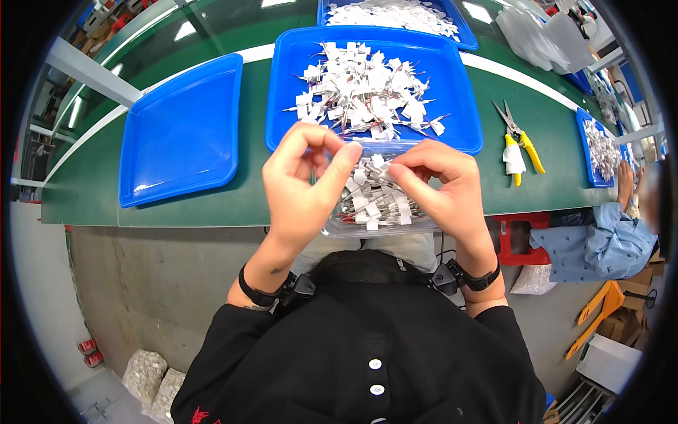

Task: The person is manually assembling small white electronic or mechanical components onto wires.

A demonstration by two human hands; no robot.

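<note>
Both my hands are over a clear plastic box (417, 225) at the table's front edge. Inside it lie several short wired parts with white tags (371, 201). My left hand (300, 180) is closed in a pinch above the box's left side, thumb against curled fingers; what it holds is too small to make out. On the other side, my right hand (448, 184) is pinched too, and a bit of white shows at its fingertips, either held or lying beneath. Just beyond, a blue tray (452, 92) bears a heap of the same white-tagged wired parts (367, 88).
To the left stands a bare blue tray (180, 134). Yellow-handled pliers (519, 145) lie on the green table (494, 191) at right. Farther back is another blue tray of white pieces (395, 18). At far right a person in blue (600, 240) works beside a small tray (600, 152).
</note>
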